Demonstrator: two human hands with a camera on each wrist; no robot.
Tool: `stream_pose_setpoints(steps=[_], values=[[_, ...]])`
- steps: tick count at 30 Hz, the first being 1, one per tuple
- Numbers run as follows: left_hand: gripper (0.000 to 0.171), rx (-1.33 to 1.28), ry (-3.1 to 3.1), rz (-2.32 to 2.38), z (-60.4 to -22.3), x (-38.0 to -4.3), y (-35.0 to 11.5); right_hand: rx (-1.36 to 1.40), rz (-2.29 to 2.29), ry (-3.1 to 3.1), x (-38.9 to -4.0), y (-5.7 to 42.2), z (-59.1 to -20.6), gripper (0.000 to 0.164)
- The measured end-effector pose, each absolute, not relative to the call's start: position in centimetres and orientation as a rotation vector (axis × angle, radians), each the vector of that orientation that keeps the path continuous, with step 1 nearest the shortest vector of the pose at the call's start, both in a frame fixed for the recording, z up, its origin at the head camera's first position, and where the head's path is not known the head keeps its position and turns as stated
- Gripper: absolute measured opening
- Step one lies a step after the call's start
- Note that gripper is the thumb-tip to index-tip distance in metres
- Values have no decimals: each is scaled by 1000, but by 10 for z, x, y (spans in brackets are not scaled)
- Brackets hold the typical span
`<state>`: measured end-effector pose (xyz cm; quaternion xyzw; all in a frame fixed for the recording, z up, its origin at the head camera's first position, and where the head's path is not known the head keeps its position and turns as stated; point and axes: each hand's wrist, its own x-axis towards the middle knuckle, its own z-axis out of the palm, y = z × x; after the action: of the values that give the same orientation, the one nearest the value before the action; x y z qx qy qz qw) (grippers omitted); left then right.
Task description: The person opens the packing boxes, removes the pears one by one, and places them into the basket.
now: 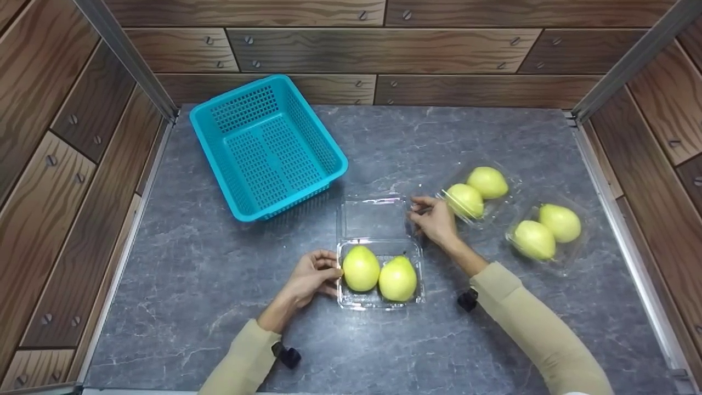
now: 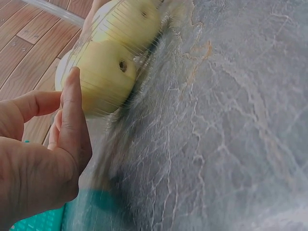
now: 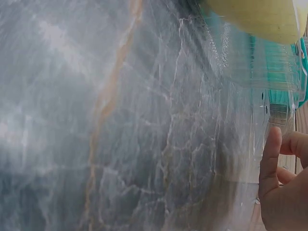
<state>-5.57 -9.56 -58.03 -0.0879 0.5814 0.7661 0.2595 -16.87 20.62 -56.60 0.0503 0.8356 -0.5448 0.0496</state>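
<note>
A clear plastic clamshell box [image 1: 378,303] lies open on the table with two yellow-green pears [image 1: 361,269] side by side in its base. Its lid [image 1: 375,218] is folded back, away from the person. My left hand [image 1: 313,277] pinches the left rim of the base between thumb and fingers, beside the nearer pear [image 2: 98,77] in the left wrist view. At the lid's right edge, my right hand [image 1: 436,220] pinches the plastic with thumb and forefinger. The right wrist view shows that hand [image 3: 284,187] low at the right, below part of a pear [image 3: 260,17].
A turquoise plastic basket [image 1: 269,203] stands at the back left with nothing in it. To the right are two more clear boxes, one with pears [image 1: 487,182] farther back and one with pears [image 1: 535,240] nearer. Wood-patterned walls [image 1: 378,49] enclose the grey marbled table [image 1: 219,307].
</note>
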Motion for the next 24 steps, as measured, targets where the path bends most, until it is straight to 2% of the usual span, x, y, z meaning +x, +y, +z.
stream_pose_setpoints(steps=[12, 24], values=[[35, -249, 1599, 2075, -578, -60, -92, 271, -1890, 2237, -164, 216, -574, 48], [33, -244, 1613, 2079, -577, -67, -90, 410, -1918, 2044, -133, 224, -573, 45]])
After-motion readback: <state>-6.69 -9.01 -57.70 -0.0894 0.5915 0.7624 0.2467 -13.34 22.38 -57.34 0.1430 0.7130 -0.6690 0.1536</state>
